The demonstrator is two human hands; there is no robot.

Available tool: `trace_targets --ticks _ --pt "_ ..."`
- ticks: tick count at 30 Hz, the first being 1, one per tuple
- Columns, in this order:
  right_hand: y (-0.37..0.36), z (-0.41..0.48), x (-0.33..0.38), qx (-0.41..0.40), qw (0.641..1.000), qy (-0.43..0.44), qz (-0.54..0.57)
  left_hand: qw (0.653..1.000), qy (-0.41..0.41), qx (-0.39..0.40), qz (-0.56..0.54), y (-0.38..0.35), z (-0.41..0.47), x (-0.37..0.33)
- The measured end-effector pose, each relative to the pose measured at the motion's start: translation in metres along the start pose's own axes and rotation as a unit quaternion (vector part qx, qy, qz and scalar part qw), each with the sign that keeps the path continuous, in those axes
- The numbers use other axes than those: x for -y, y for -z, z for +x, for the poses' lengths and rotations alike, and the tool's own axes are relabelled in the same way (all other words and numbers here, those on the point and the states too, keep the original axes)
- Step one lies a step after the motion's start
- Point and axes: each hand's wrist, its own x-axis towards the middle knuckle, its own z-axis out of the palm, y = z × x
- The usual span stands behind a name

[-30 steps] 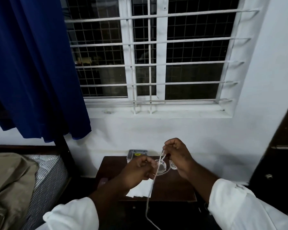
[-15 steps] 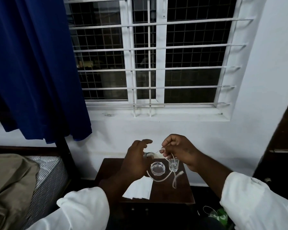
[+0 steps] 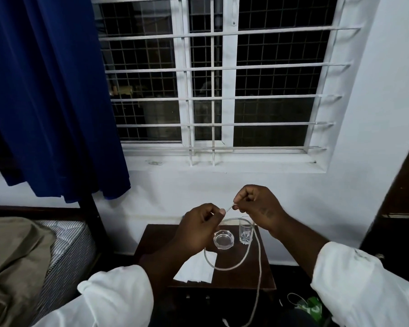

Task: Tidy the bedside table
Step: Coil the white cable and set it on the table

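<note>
A small dark wooden bedside table point(image 3: 241, 277) stands under the window. A white cable point(image 3: 232, 267) forms a loop above it and trails down past the table's front edge. My left hand point(image 3: 198, 230) and my right hand point(image 3: 257, 208) both pinch the cable close together above the table's back. On the table sit a clear glass ashtray point(image 3: 223, 239), a clear drinking glass point(image 3: 246, 233) to its right, and white paper point(image 3: 196, 270) at the front left, partly under my left forearm.
A bed with a striped mattress point(image 3: 66, 251) and a khaki cloth point(image 3: 12, 263) lies to the left. A blue curtain point(image 3: 50, 90) hangs over the barred window point(image 3: 213, 74). A dark door point(image 3: 401, 208) is at the right. A green bag point(image 3: 313, 308) lies on the floor.
Both hands have risen from the table with the cable. Its loop has grown wider, and one end now hangs down past the table's front. The view has tilted slightly.
</note>
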Motion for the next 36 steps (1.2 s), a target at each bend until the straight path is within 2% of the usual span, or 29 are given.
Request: trace_targets --ticks 3,8,11,14,16,18,20,22,24,26,28,30,32,36 --pt "-0.002 0.0 0.004 -0.007 1.0 0.004 0.014 0.999 -0.007 -0.025 0.024 0.0 0.004 -0.003" --pt "-0.007 -0.002 0.012 0.065 0.998 0.015 0.018 0.986 -0.092 0.056 0.127 0.002 0.009 -0.01" --pt "-0.009 0.0 0.012 0.09 0.995 0.019 0.031 0.971 -0.076 0.09 0.206 0.004 0.014 -0.023" --pt "0.001 0.006 0.009 0.097 0.993 0.0 0.065 0.969 -0.081 0.103 0.208 0.018 0.023 -0.032" --pt "0.011 0.008 0.003 0.11 0.989 -0.016 0.096 0.986 -0.07 0.087 0.127 0.029 0.028 -0.037" --pt "0.018 0.009 -0.004 0.111 0.988 -0.022 0.108 0.998 0.003 0.054 -0.038 0.04 0.031 -0.041" --pt "0.023 0.009 -0.012 0.099 0.987 -0.029 0.126 0.977 0.094 0.025 -0.191 0.049 0.034 -0.043" --pt "0.023 0.008 -0.017 0.081 0.986 -0.031 0.14 0.947 0.165 0.011 -0.276 0.053 0.035 -0.043" --pt "0.017 0.007 -0.017 0.065 0.992 -0.018 0.107 0.919 0.204 0.018 -0.336 0.048 0.033 -0.044" --pt "0.005 0.004 -0.014 0.066 0.997 -0.001 0.034 0.905 0.206 0.021 -0.372 0.04 0.032 -0.046" --pt "-0.008 0.001 -0.008 0.102 0.993 0.018 -0.055 0.903 0.184 0.009 -0.387 0.032 0.033 -0.048" --pt "-0.019 -0.001 -0.004 0.135 0.986 0.027 -0.097 0.903 0.162 -0.02 -0.397 0.028 0.037 -0.048" --pt "-0.025 -0.003 -0.002 0.144 0.986 0.019 -0.076 0.898 0.142 -0.056 -0.413 0.027 0.039 -0.048" --pt "-0.025 -0.007 -0.007 0.165 0.985 -0.024 0.042 0.878 0.106 -0.14 -0.444 0.034 0.044 -0.043"
